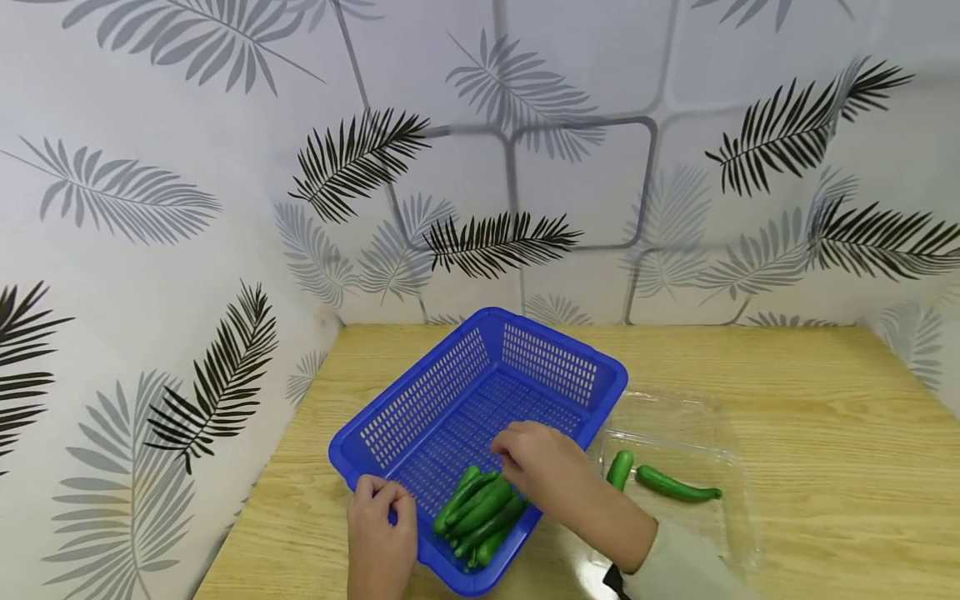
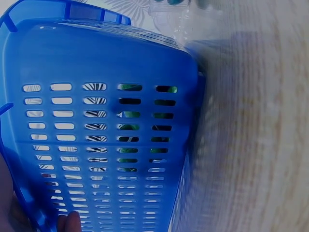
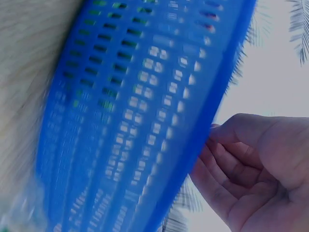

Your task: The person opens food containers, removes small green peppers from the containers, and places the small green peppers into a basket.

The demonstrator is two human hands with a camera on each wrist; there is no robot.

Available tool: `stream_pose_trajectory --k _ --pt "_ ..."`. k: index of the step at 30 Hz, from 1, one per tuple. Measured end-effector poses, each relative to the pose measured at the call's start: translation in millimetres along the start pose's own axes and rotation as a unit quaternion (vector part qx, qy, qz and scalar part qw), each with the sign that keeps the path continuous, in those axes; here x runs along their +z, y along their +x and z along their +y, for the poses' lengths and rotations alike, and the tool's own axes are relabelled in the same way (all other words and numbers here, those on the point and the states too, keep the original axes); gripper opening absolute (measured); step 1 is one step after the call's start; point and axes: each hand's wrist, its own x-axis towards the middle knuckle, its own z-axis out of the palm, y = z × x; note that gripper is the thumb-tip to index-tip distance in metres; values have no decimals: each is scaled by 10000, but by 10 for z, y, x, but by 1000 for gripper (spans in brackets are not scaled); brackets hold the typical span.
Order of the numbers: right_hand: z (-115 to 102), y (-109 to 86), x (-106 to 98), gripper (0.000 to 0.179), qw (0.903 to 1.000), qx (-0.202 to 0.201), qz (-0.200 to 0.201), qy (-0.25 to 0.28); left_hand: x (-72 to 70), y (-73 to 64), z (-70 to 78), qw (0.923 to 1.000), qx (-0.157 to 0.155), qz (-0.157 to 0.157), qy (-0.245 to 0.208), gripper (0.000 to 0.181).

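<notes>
Right hand [image 1: 543,462] over the blue basket [image 1: 551,329], its fingertips out of sight.
The hand's own back covers them from the head; the rim does in the blurred right wrist view, so any hold cannot be told. The right forearm [image 1: 611,521] hides one green vegetable's [image 1: 619,467] lower end beside it. The picture's bottom cuts off the table's [image 1: 832,475] near edge; the left wrist view crops most of the left hand [image 1: 381,521].
</notes>
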Motion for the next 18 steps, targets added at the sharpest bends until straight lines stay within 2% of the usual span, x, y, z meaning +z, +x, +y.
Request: stream_pose_trajectory --k 6,11,18 --pt "231 -211 -202 13 9982 389 441 78 9 -4 10 9999 -125 -40 16 22" --pt "404 -383 -375 12 9946 981 323 106 6 -2 19 9999 -161 -23 15 22" --pt "658 -653 -478 12 9879 1521 288 -52 1 -4 11 9998 -200 -65 -2 22"
